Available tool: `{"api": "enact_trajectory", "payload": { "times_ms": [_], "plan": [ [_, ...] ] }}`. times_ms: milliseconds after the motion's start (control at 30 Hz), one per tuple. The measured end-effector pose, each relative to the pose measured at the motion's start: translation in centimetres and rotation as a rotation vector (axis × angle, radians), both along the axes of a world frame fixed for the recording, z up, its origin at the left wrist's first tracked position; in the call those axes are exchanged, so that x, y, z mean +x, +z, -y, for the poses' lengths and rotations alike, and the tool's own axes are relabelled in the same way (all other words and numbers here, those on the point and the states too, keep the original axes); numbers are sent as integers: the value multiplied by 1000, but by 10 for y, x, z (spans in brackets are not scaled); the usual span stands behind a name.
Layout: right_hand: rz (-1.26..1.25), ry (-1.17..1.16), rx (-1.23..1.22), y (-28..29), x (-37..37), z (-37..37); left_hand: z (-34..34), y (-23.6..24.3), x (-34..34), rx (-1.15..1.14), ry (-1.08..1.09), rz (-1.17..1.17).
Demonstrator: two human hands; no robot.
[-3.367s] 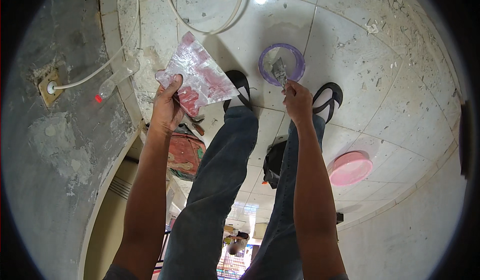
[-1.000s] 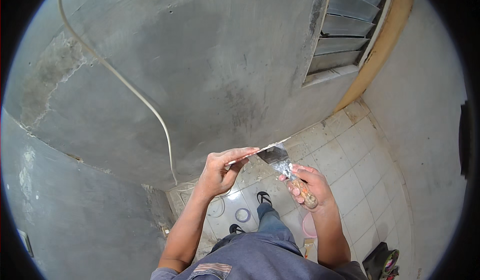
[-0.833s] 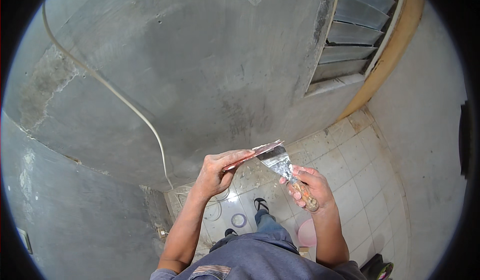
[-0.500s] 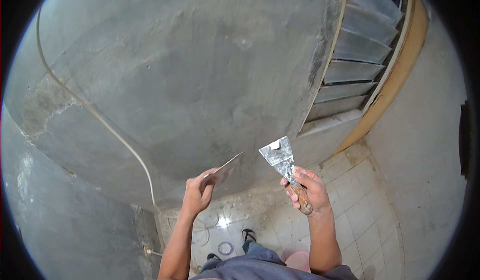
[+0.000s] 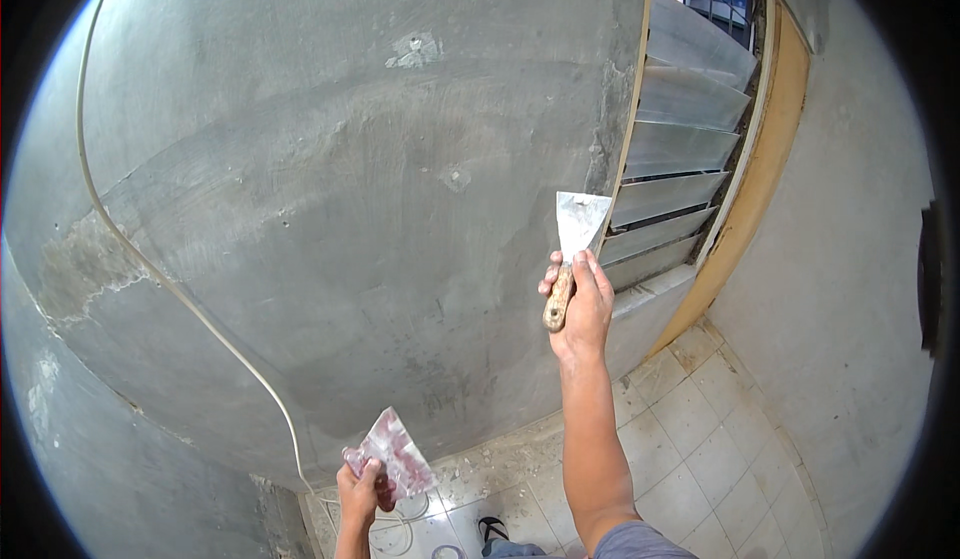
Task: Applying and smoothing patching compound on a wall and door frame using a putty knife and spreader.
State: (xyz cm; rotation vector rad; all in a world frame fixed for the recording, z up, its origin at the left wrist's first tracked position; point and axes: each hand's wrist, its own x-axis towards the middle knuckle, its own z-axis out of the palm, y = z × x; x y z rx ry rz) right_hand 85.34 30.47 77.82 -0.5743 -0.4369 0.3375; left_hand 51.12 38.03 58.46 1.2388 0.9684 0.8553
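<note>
Head view: a person's right hand [image 5: 583, 304] is wrapped around the handle of a putty knife [image 5: 582, 224], blade upward before a grey wall [image 5: 370, 269] (contact unclear), seemingly leaving its edge free. Lower left, the left hand [image 5: 360, 496] pinches a smeared red-and-white plate [image 5: 402, 456] near one edge, probably keeping most of its face uncovered. A louvred window [image 5: 685, 149] borders the knife's right; a pale cable [image 5: 187, 304] crosses the wall's left side.
</note>
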Motion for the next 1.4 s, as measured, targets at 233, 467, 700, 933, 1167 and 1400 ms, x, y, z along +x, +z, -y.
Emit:
{"api": "enact_trajectory", "payload": {
  "times_ms": [233, 467, 700, 933, 1167, 1400],
  "plan": [
    [-74, -33, 137, 16, 43, -15, 5, -38, -45, -141, 87, 86],
    [-69, -271, 28, 23, 75, -22, 8, -45, -56, -286, 171, 114],
    [141, -643, -359, 21, 88, -50, 7, -47, -43, -310, 183, 104],
    [260, -862, -528, 26, 88, -73, 6, -52, -47, -336, 188, 128],
    [430, -1138, -740, 24, 99, -91, 7, -49, -50, -356, 245, 102],
    [618, -1040, -832, 21, 77, -78, -1, -38, -44, -379, 217, 130]
  ]
}}
